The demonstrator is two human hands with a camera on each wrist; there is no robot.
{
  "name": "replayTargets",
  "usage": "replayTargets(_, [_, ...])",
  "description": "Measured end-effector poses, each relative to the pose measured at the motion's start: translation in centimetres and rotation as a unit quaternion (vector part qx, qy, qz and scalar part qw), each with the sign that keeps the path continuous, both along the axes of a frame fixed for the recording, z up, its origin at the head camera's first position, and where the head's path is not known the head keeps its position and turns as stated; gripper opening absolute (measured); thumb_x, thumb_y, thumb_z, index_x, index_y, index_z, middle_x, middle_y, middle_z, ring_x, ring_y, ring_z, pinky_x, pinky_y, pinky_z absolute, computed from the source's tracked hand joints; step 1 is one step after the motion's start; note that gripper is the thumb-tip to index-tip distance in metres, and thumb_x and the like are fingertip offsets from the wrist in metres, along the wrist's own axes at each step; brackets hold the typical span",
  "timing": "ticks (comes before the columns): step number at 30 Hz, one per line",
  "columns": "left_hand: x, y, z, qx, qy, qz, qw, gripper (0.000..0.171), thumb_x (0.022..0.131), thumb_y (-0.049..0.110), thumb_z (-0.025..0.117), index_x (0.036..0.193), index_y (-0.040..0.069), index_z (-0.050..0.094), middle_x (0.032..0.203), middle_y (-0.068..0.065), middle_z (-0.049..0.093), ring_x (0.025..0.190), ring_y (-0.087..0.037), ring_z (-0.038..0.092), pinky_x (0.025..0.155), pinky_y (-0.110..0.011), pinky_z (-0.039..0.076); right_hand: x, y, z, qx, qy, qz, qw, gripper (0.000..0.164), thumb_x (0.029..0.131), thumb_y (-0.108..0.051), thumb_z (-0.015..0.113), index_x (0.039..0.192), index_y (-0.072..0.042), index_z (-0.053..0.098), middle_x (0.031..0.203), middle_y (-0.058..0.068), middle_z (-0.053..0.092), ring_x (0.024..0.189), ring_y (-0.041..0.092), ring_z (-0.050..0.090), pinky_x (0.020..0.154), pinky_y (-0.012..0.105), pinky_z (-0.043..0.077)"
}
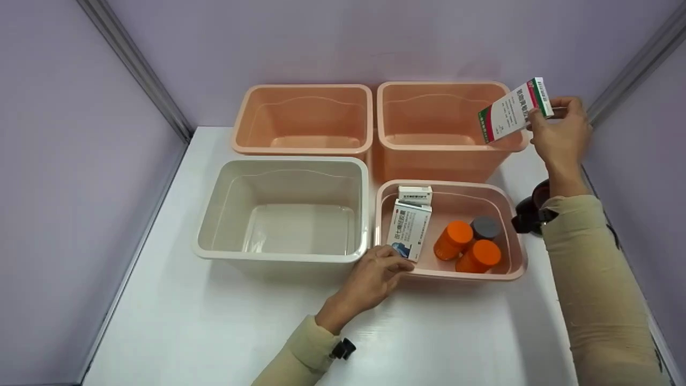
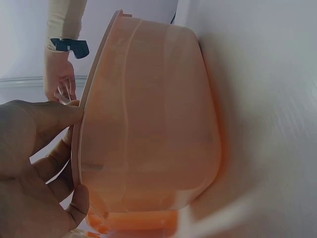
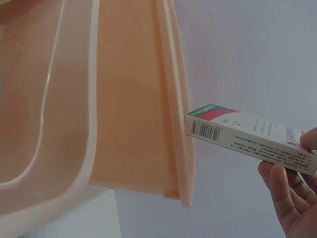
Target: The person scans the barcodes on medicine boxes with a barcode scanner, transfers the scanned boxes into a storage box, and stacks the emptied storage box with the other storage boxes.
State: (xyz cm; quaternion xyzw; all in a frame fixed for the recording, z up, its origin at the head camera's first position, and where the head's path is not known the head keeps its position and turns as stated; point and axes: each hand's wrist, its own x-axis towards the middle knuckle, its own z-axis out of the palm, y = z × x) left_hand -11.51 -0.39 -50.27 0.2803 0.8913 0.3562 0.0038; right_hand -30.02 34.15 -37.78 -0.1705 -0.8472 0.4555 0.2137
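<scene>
My right hand (image 1: 563,131) pinches a white medicine box (image 1: 512,112) with green and red bands, tilted above the right rim of the back right orange bin (image 1: 434,146). In the right wrist view the barcode end of the medicine box (image 3: 247,136) points toward that bin, thumb on top and fingers underneath. My left hand (image 1: 375,276) holds the front left rim of the low pink bin (image 1: 455,275); the left wrist view has its thumb and fingers about the rim. Inside that bin lie two white medicine boxes (image 1: 410,230), two orange-capped bottles (image 1: 453,239) and a grey-capped one (image 1: 485,228).
A white bin (image 1: 284,258) stands left of the pink one, with another orange bin (image 1: 303,150) behind it. A dark round object (image 1: 536,206) sits by the right forearm, partly hidden. Pale walls (image 1: 332,43) enclose the white table (image 1: 214,321) at back and sides.
</scene>
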Motion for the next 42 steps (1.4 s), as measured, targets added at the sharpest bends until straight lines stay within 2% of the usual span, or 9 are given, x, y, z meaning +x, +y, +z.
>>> replayTargets(6, [0.0, 0.0, 0.0, 0.001, 0.0, 0.001, 1.0, 0.02, 0.092, 0.014, 0.071, 0.108, 0.024, 0.077, 0.102, 0.007, 0.064, 0.109, -0.013, 0.057, 0.1, -0.029, 0.046, -0.7, -0.7, -0.7, 0.061, -0.011, 0.012, 0.998, 0.035, 0.093, -0.034, 0.061, 0.122, -0.014, 0.054, 0.096, -0.014, 0.051, 0.064, -0.008, 0.052, 0.054, 0.01, 0.044])
replayTargets(9, [0.0, 0.0, 0.1, 0.001, -0.002, 0.002, 1.0, 0.02, 0.092, 0.014, 0.071, 0.108, 0.024, 0.077, 0.102, 0.007, 0.064, 0.109, -0.013, 0.057, 0.1, -0.029, 0.046, -0.9, -1.1, -1.1, 0.095, -0.024, 0.015, 0.995, 0.04, 0.094, -0.037, 0.059, 0.125, -0.012, 0.053, 0.101, -0.01, 0.055, 0.067, -0.006, 0.048, 0.061, 0.014, 0.04])
replayTargets(17, [0.1, 0.0, 0.1, 0.003, -0.004, 0.004, 1.0, 0.018, 0.092, 0.015, 0.071, 0.107, 0.024, 0.077, 0.101, 0.007, 0.064, 0.11, -0.013, 0.057, 0.1, -0.03, 0.046, -1.5, -2.2, -2.1, 0.11, -0.047, 0.049, 0.992, 0.045, 0.096, -0.037, 0.058, 0.129, -0.008, 0.05, 0.109, 0.0, 0.056, 0.061, -0.007, 0.05, 0.053, 0.012, 0.045])
replayTargets(19, [0.1, 0.0, 0.1, 0.002, -0.005, 0.005, 1.0, 0.019, 0.092, 0.015, 0.071, 0.107, 0.024, 0.077, 0.101, 0.007, 0.064, 0.109, -0.013, 0.058, 0.099, -0.03, 0.046, -1.6, -2.5, -2.3, 0.116, -0.048, 0.055, 0.991, 0.046, 0.096, -0.037, 0.058, 0.13, -0.008, 0.05, 0.112, 0.004, 0.059, 0.067, -0.006, 0.051, 0.062, 0.014, 0.047])
replayTargets(21, [0.1, 0.0, 0.1, 0.002, -0.007, 0.006, 1.0, 0.019, 0.092, 0.015, 0.072, 0.107, 0.025, 0.077, 0.102, 0.008, 0.064, 0.109, -0.013, 0.058, 0.1, -0.03, 0.046, -1.7, -2.9, -2.5, 0.122, -0.048, 0.059, 0.99, 0.047, 0.096, -0.037, 0.058, 0.131, -0.007, 0.05, 0.116, 0.01, 0.061, 0.075, 0.0, 0.053, 0.079, 0.025, 0.049])
replayTargets(24, [0.2, 0.0, 0.1, 0.0, -0.011, 0.008, 0.9999, 0.02, 0.092, 0.014, 0.072, 0.108, 0.025, 0.077, 0.102, 0.008, 0.065, 0.111, -0.013, 0.057, 0.101, -0.031, 0.045, -1.9, -3.2, -2.7, 0.132, -0.046, 0.063, 0.988, 0.048, 0.097, -0.037, 0.057, 0.132, -0.006, 0.05, 0.123, 0.018, 0.063, 0.09, 0.015, 0.059, 0.098, 0.042, 0.042])
replayTargets(28, [0.2, 0.0, 0.1, -0.001, -0.007, 0.006, 1.0, 0.02, 0.092, 0.015, 0.071, 0.108, 0.025, 0.077, 0.103, 0.008, 0.064, 0.113, -0.014, 0.058, 0.104, -0.031, 0.045, -2.0, -3.4, -3.0, 0.13, -0.048, 0.08, 0.987, 0.049, 0.098, -0.037, 0.056, 0.133, -0.003, 0.049, 0.127, 0.023, 0.063, 0.109, 0.034, 0.064, 0.11, 0.053, 0.036])
replayTargets(33, [0.2, 0.0, 0.0, -0.008, 0.016, -0.002, 0.9998, 0.018, 0.094, 0.016, 0.069, 0.109, 0.024, 0.077, 0.104, 0.007, 0.065, 0.113, -0.014, 0.059, 0.104, -0.03, 0.046, -2.1, -3.6, -3.2, 0.137, -0.048, 0.093, 0.985, 0.05, 0.098, -0.035, 0.057, 0.133, -0.001, 0.049, 0.129, 0.025, 0.062, 0.115, 0.04, 0.062, 0.11, 0.056, 0.036])
replayTargets(42, [0.2, 0.0, 0.0, -0.004, 0.005, 0.002, 1.0, 0.019, 0.093, 0.015, 0.07, 0.108, 0.025, 0.077, 0.103, 0.007, 0.065, 0.113, -0.014, 0.058, 0.104, -0.031, 0.046, -2.6, -4.0, -3.3, 0.139, -0.064, 0.1, 0.983, 0.048, 0.097, -0.032, 0.059, 0.131, 0.001, 0.05, 0.127, 0.026, 0.062, 0.117, 0.041, 0.061, 0.107, 0.056, 0.038])
